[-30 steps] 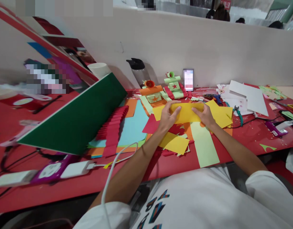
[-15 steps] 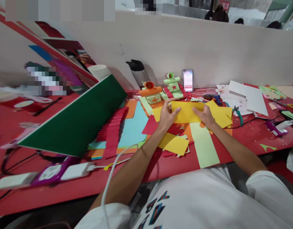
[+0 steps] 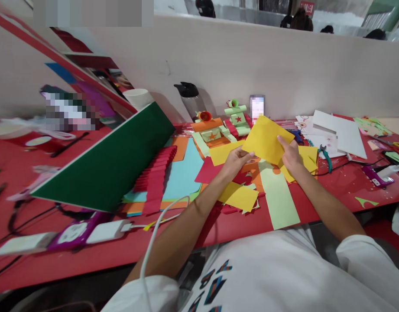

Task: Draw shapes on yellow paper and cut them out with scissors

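Observation:
A yellow paper sheet (image 3: 266,138) is held up, tilted, above the cut papers on the table. My left hand (image 3: 235,162) pinches its lower left corner between thumb and fingers. My right hand (image 3: 290,154) grips its right side, thumb on the near face and fingers hidden behind. Under and around the hands lie more yellow pieces (image 3: 240,197), red paper (image 3: 207,170) and a long pale green strip (image 3: 280,199). Behind the held sheet stand an orange paper figure (image 3: 210,132) and a pale green one (image 3: 238,118), each with a star.
A green board (image 3: 111,160) leans at the left, beside pleated red paper (image 3: 157,175) and blue sheets (image 3: 183,177). A bottle (image 3: 191,99) and a phone (image 3: 257,106) stand by the wall. Pliers (image 3: 326,158) lie right. A white cable (image 3: 154,236) crosses near my left arm.
The yellow sheet has been turned and raised, from lying level between both hands to a tilted position. My left hand has moved to its corner; my right hand has shifted slightly right.

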The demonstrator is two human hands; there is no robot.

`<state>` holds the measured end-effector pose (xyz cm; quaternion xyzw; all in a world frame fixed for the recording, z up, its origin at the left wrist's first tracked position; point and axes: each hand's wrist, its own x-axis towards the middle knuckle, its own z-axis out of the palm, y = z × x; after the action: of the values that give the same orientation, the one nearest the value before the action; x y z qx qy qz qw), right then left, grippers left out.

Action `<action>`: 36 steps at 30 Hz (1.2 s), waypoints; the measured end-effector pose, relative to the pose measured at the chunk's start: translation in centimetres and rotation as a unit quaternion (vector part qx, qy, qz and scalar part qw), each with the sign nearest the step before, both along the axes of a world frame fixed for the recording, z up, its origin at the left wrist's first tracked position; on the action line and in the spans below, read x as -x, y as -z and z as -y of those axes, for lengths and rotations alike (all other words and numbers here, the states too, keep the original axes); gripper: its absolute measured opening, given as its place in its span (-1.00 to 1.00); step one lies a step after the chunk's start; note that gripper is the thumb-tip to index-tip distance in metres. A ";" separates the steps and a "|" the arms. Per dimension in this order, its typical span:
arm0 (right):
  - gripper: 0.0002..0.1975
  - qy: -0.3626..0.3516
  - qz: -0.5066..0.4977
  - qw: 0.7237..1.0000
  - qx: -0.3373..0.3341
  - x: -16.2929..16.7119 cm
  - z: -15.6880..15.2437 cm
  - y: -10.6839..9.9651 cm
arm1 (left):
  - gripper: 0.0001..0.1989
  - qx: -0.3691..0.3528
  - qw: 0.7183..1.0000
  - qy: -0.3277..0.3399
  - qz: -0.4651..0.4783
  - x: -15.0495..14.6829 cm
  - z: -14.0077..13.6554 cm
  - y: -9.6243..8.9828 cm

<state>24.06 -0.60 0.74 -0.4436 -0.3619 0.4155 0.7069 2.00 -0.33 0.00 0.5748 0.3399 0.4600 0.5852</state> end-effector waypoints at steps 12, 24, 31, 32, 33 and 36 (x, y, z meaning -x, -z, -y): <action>-0.43 -0.024 -0.025 0.999 -0.022 1.5 1.0 -0.9 | -0.42 0.026 0.995 -0.077 0.052 -1.5 0.0 0.6; -0.49 -0.250 0.126 0.960 0.028 -0.4 2.2 -2.7 | -0.45 -0.092 0.977 -0.192 0.019 1.5 -1.3 -1.2; -0.46 -0.274 0.144 0.949 0.053 0.2 2.9 -2.6 | -0.50 -0.080 0.990 -0.116 -0.022 1.6 -1.2 -1.3; -0.47 -0.265 0.143 0.952 0.053 0.4 2.9 -2.5 | -0.50 -0.075 0.991 -0.111 -0.017 1.5 -1.2 -1.2; -0.47 -0.256 0.142 0.955 0.051 0.5 2.9 -2.3 | -0.51 -0.068 0.992 -0.108 -0.010 1.3 -1.1 -1.2; -0.51 -0.234 0.140 0.961 0.042 0.6 2.7 -2.0 | -0.54 -0.034 0.995 -0.095 0.022 1.0 -0.9 -1.2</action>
<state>23.46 -3.31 2.77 -0.4295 -0.5332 0.5179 0.5127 0.97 0.59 1.20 0.5487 0.3642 0.5376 0.5265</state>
